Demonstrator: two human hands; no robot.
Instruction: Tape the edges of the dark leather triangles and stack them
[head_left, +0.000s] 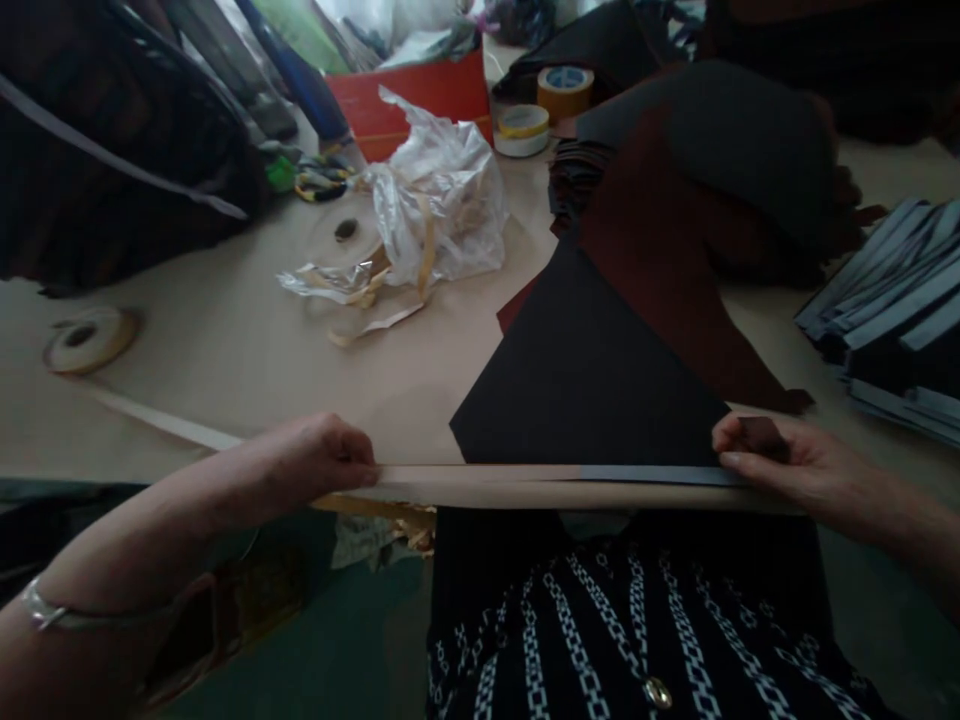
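A pale narrow strip [480,474] runs along the near edge of the tabletop [247,380], its long axis lying left to right, almost parallel to that edge and crossways to the person's body. The left hand [341,460] is closed, fingers curled in, pinching the strip near its left part; the right hand [765,455] pinches the right end between thumb and fingers, so the strip lies straight between the two. Its left portion looks pinkish beige, its right portion bluish grey. A small dark brown piece [761,438] shows at the right hand's fingers; whether it is held there is unclear. Just beyond the strip lies a flat black sheet [577,370], its near side alongside the strip and its narrowing corner pointing away from the person, toward a dark red sheet [652,240] that spreads away behind it. Beyond the left forearm, another length of pale band [172,425] slants up and leftward to a tape roll [90,340], which lies on its flat side. Farther back, a second roll [345,235] lies beside a crumpled clear plastic bag [450,200], and a stack of dark, pale-edged pieces [900,320] sits at the right.
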